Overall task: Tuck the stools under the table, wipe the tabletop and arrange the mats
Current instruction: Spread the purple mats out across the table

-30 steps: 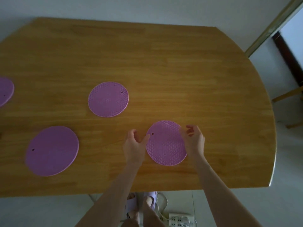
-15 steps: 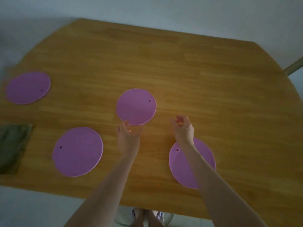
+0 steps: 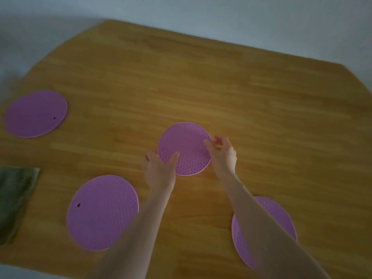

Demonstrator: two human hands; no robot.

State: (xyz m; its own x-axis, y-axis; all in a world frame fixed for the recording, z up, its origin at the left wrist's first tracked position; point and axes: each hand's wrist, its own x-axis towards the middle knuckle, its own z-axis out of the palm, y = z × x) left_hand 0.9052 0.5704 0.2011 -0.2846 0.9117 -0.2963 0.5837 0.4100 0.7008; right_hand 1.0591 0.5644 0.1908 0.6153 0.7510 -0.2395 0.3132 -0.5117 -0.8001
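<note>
Left hand [image 3: 160, 172] and right hand [image 3: 223, 156] are pinching the middle mat [image 3: 186, 146] at opposite edges. Uneven pulling is likely risking a buckled, skewed mat.

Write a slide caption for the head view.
Left hand and right hand pinch opposite edges of the middle purple mat at the wooden table.

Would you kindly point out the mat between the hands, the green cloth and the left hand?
Mat between the hands [image 3: 186, 146]: head view, its textured middle.
Green cloth [image 3: 17, 198]: head view, its visible middle.
Left hand [image 3: 160, 172]: head view, its back.
</note>
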